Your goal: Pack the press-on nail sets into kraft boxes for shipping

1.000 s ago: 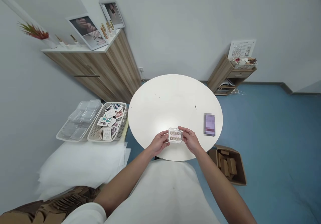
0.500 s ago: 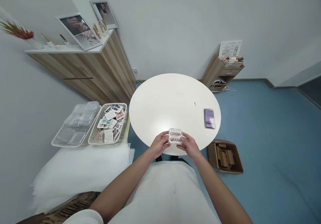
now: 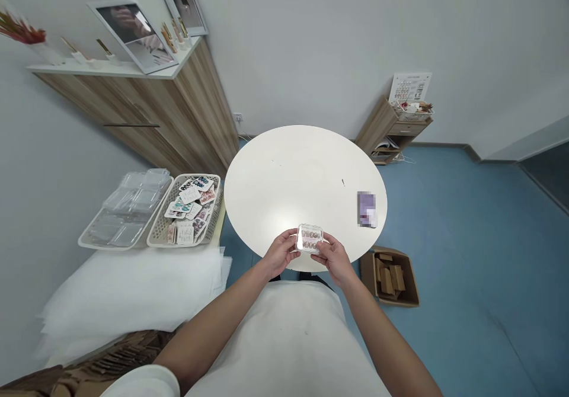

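A small clear plastic box of press-on nails, with two rows of pinkish nails inside, is held up over the near edge of the round white table. My left hand grips its left side between thumb and fingers. On the right side my right hand is closed, the thumb lying over the box's lower right corner. Glare covers part of the lid.
A basket of nail cards stands left of the table, beside another basket of clear plastic boxes. White packing sheets lie in front. A purple pixelated item rests on the table's right. An open carton sits on the floor.
The view has shifted slightly, so the table and baskets appear a little further left and higher. Both hands keep hold of the box, whose lid now catches a bright reflection.
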Demonstrator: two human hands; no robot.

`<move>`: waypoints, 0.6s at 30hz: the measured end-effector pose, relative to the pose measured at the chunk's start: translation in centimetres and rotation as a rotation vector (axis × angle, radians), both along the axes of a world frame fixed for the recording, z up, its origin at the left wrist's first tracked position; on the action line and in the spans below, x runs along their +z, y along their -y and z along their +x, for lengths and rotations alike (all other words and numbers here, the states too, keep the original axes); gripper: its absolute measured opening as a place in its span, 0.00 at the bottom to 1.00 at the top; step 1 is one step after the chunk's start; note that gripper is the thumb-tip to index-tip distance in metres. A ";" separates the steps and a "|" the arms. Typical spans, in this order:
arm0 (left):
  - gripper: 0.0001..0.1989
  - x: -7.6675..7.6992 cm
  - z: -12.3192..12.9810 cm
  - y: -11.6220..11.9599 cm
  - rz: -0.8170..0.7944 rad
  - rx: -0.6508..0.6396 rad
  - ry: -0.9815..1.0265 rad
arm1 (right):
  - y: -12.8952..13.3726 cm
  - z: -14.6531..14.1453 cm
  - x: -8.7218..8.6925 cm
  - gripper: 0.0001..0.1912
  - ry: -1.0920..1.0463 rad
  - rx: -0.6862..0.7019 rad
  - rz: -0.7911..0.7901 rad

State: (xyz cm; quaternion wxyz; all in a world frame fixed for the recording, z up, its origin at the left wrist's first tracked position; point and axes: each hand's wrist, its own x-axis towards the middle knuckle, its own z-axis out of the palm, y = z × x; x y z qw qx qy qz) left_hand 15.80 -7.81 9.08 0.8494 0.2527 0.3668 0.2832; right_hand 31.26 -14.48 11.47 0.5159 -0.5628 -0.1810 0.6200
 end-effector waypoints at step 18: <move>0.18 1.1 6.3 0.4 0.199 -0.032 -0.194 | -2.4 7.6 0.4 0.25 0.000 0.156 0.003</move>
